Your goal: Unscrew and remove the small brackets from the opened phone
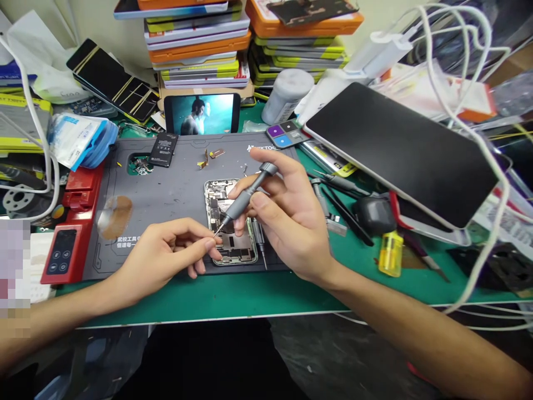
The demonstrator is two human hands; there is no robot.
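Note:
My right hand (287,216) grips a grey precision screwdriver (245,201), tilted with its tip pointing down and left. At that tip, the thumb and forefinger of my left hand (175,247) pinch together; whether a small part such as a screw is also between them is too small to tell. Beneath both hands lies an opened smartphone (235,247) with its inner parts bare, on a dark grey work mat (166,189). A second slim screwdriver (260,241) rests along the phone's right side. Small flex-cable pieces (203,161) lie above the phone.
A loose phone battery (164,149) lies at the mat's upper left. Behind the mat, a phone playing video (202,114) leans before stacked boxes (200,50). On the left is a red device (69,244); on the right are a large tablet (400,144), tweezers (347,214) and white cables (495,233).

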